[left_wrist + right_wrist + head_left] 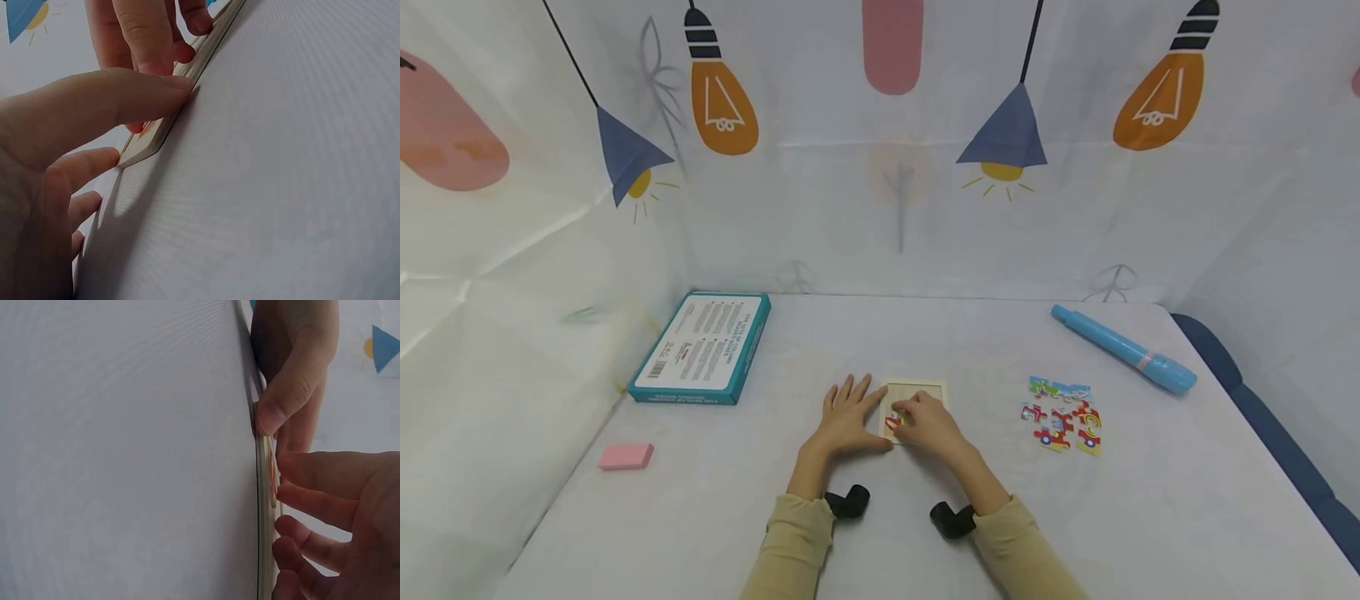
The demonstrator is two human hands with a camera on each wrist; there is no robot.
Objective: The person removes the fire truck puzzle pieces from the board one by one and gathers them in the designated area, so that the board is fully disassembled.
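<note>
A small wooden puzzle tray (934,388) lies flat on the white table. My left hand (844,421) is spread along its left side, fingers fairly straight. In the left wrist view, the left thumb (150,94) rests on the tray's near edge and the index fingertip touches a corner. My right hand (931,423) is over the tray, its thumb and forefinger pinching a colourful puzzle piece (272,478) inside the frame. From above, red and white print of the piece (892,422) shows at the tray's lower left; the right fingers hide part of it.
Several loose puzzle pieces (1060,417) lie to the right. Behind them is a blue capped tube-like marker (1120,346). At left are a teal-edged box (700,346) and a pink eraser-like block (627,456). Printed white curtains enclose the table; a dark blue chair (1262,417) stands beyond its right edge.
</note>
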